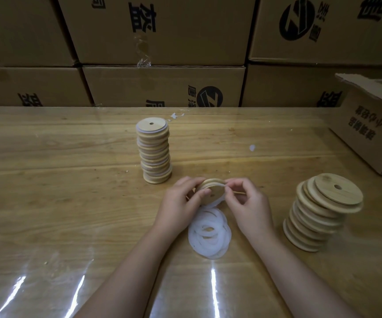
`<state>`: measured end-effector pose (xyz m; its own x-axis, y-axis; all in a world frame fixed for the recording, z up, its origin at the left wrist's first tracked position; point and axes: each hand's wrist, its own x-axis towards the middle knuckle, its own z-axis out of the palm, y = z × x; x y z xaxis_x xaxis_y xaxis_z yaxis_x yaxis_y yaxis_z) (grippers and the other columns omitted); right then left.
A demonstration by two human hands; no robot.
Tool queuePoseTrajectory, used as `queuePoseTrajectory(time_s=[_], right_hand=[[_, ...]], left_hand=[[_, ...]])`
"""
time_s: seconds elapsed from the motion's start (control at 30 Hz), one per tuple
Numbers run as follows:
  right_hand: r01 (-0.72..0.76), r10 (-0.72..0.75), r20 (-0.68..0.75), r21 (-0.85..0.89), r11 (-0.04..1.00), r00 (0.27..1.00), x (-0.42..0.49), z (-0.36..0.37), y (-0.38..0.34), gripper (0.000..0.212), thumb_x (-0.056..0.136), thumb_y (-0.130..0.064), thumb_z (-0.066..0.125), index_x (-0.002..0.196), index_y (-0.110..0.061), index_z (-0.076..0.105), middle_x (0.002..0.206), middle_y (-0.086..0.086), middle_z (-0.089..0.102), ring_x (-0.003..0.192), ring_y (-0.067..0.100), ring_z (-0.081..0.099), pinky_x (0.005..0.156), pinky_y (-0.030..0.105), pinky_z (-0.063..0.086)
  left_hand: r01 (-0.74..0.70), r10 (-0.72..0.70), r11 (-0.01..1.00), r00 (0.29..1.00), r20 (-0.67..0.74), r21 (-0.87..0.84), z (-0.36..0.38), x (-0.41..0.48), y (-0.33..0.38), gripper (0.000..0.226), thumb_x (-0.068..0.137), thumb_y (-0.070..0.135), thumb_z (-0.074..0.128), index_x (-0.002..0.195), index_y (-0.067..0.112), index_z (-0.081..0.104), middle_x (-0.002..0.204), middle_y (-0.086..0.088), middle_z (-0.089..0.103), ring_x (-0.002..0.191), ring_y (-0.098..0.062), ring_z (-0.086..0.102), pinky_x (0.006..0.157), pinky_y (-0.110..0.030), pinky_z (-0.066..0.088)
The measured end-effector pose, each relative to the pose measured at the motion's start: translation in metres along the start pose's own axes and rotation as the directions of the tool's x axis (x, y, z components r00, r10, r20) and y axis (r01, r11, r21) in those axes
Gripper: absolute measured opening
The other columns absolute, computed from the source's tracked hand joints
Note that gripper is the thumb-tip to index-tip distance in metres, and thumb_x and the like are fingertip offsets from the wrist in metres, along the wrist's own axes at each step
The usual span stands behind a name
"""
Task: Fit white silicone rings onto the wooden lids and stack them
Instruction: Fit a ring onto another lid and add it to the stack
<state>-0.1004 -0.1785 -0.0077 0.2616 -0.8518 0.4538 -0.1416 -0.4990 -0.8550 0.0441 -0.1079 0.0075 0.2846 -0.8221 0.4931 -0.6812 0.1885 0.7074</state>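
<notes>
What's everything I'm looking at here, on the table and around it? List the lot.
finished stack: one, pale wood lids with white rings, centre-left of table, upright
bare lid stack: one, pale wood, right of table, leaning
loose rings: one pile, white, between the forearms
held lid: one, pale wood, above the pile
ring being fitted: one, white, partly round the held lid
white scraps: a few, far part of table
table: one, wood under clear film
closed cartons: several, brown, stacked behind table
open carton: one, brown, far right
left hand: grips the held lid
right hand: pinches the ring being fitted
</notes>
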Motion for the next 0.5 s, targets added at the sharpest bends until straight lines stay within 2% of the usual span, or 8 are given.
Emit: queuePoseTrajectory(time_s=[0.2, 0.23, 0.3, 0.37, 0.5], right_hand=[[-0.111, 0.112, -0.003, 0.079, 0.991, 0.994, 0.0012, 0.0001, 0.0003, 0.023, 0.084, -0.004, 0.063, 0.08, -0.026, 0.061, 0.085, -0.006, 0.067, 0.079, 0.011, 0.066, 0.067, 0.012, 0.049], [-0.143, 0.143, 0.006, 0.093, 0.985, 0.99, 0.0018, -0.0001, 0.0006, 0.021, 0.085, -0.005, 0.063, 0.079, -0.025, 0.062, 0.084, -0.004, 0.068, 0.079, 0.014, 0.066, 0.069, 0.016, 0.051], [-0.211, 0.208, 0.038, 0.12, 0.97, 0.977, 0.0032, -0.0007, 0.0011, 0.015, 0.086, -0.007, 0.063, 0.08, -0.02, 0.063, 0.082, -0.001, 0.068, 0.081, 0.018, 0.066, 0.076, 0.032, 0.055], [-0.248, 0.241, 0.068, 0.133, 0.96, 0.968, 0.0042, -0.002, 0.0009, 0.013, 0.086, -0.009, 0.063, 0.079, -0.019, 0.064, 0.079, -0.001, 0.067, 0.08, 0.018, 0.065, 0.08, 0.044, 0.055], [-0.275, 0.261, 0.121, 0.116, 0.955, 0.958, 0.0043, -0.0036, 0.0008, 0.013, 0.087, -0.015, 0.062, 0.078, -0.024, 0.064, 0.072, -0.008, 0.066, 0.073, 0.01, 0.063, 0.077, 0.046, 0.055]], left_hand=[[-0.003, 0.003, 1.0, 1.0, 0.014, -0.017, -0.0004, 0.0009, -0.0001, 0.021, 0.085, 0.018, 0.066, 0.105, 0.011, 0.07, 0.084, 0.008, 0.06, 0.066, -0.004, 0.05, 0.066, -0.017, 0.041], [-0.002, 0.002, 1.0, 1.0, 0.016, -0.015, -0.0005, 0.0008, -0.0006, 0.021, 0.086, 0.018, 0.066, 0.105, 0.01, 0.07, 0.084, 0.007, 0.061, 0.066, -0.004, 0.05, 0.066, -0.016, 0.041], [0.0, 0.0, 1.0, 1.0, 0.014, -0.014, -0.0005, 0.001, -0.002, 0.02, 0.086, 0.018, 0.066, 0.105, 0.011, 0.069, 0.083, 0.01, 0.059, 0.067, -0.003, 0.05, 0.066, -0.013, 0.039], [0.011, -0.011, 1.0, 1.0, 0.013, -0.021, 0.0002, 0.0015, -0.0035, 0.02, 0.086, 0.02, 0.065, 0.105, 0.013, 0.07, 0.083, 0.014, 0.058, 0.068, -0.002, 0.05, 0.066, -0.011, 0.038], [0.08, -0.081, 0.994, 0.997, -0.002, -0.071, 0.0023, 0.0022, -0.0093, 0.021, 0.086, 0.026, 0.062, 0.104, 0.019, 0.069, 0.083, 0.016, 0.058, 0.067, -0.002, 0.052, 0.067, -0.013, 0.041]])
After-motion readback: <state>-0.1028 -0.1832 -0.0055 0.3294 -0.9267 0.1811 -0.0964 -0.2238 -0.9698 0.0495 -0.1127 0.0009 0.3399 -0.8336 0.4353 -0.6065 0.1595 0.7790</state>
